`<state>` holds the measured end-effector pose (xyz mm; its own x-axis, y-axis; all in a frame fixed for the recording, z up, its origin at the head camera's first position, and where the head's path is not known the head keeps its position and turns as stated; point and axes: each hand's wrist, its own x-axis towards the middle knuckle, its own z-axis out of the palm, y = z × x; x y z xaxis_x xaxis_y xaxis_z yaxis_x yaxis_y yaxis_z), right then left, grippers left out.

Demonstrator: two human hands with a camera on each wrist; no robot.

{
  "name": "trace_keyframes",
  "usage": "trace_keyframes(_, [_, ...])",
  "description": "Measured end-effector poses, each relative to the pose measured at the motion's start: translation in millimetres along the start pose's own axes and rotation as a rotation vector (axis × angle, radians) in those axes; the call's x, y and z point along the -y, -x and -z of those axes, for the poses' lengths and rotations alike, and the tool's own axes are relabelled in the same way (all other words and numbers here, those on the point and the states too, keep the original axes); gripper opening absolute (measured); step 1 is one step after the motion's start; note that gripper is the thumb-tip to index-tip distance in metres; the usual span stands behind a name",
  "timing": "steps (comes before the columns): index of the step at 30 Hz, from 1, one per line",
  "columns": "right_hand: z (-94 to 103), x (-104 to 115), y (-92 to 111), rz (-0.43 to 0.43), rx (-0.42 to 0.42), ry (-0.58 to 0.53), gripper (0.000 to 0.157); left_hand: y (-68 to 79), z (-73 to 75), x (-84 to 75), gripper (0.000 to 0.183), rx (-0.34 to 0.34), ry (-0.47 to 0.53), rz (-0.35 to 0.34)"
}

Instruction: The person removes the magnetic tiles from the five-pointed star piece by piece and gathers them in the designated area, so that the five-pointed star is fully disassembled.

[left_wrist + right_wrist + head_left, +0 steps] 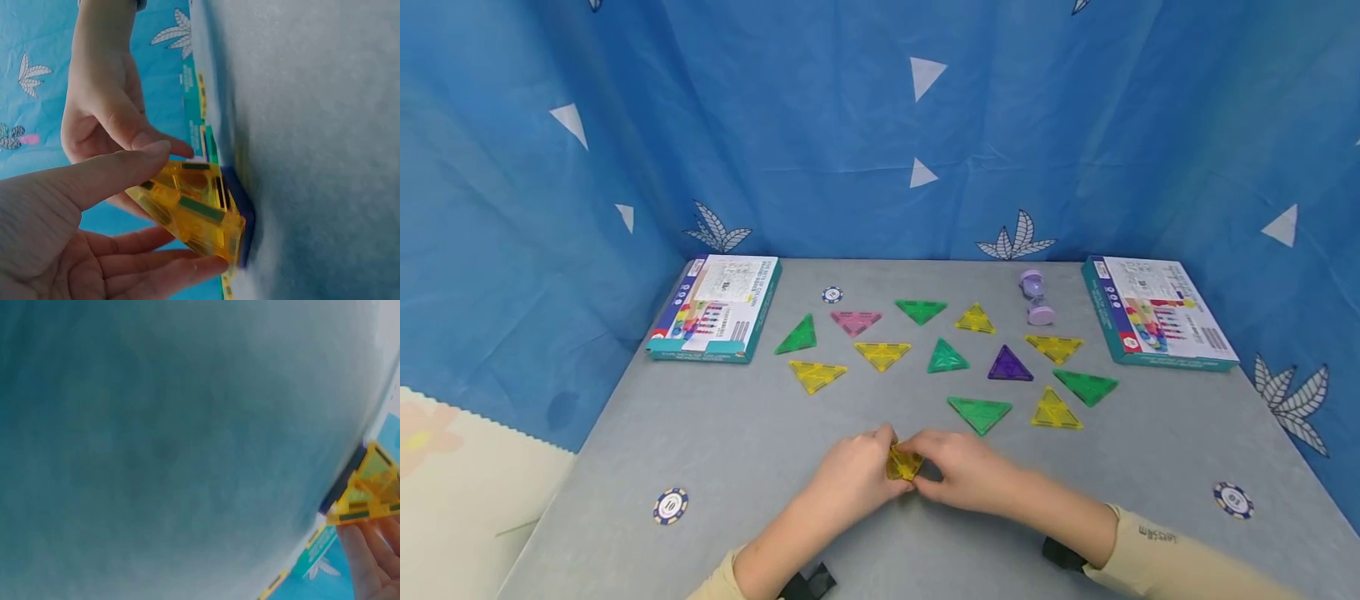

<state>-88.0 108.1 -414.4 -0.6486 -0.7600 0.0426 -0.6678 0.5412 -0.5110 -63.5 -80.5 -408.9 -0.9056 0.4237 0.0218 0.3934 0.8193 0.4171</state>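
Near the table's front edge, my left hand (859, 473) and right hand (964, 472) hold a small structure of translucent yellow triangular magnetic tiles (904, 464) between them. In the left wrist view, the left thumb lies over the yellow tiles (194, 206) and the fingers support them from below. Index finger and thumb of the right hand pinch the structure from the other side in the head view. A dark blue-purple tile (242, 215) forms its base at the table surface. From the right wrist, the yellow tiles (369, 487) stand tilted on that dark base (344, 478).
Loose triangular tiles lie beyond the hands: several green (979, 413), several yellow (1056, 410), one pink (856, 322) and one purple (1010, 365). Two boxes (718, 308) (1161, 312) flank them. A purple hourglass (1036, 298) lies at the back; poker chips (670, 506) lie around.
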Motion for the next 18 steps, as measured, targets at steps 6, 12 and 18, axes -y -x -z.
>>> trace_keyframes(6, [-3.3, -3.8, -1.0, 0.032, -0.176, -0.04, 0.022, 2.0, -0.6, 5.0, 0.029, -0.01, 0.067, 0.031])
trace_keyframes(12, [7.6, -20.5, -4.3, -0.208, -0.267, -0.21, 0.008, 4.3, -1.3, 8.9, 0.029, -0.015, 0.093, 0.019])
trace_keyframes(18, [17.5, -40.5, -19.7, -0.414, -0.3, -0.554, 0.012, 5.1, -0.6, 10.3, 0.028, 0.016, 0.095, 0.024])
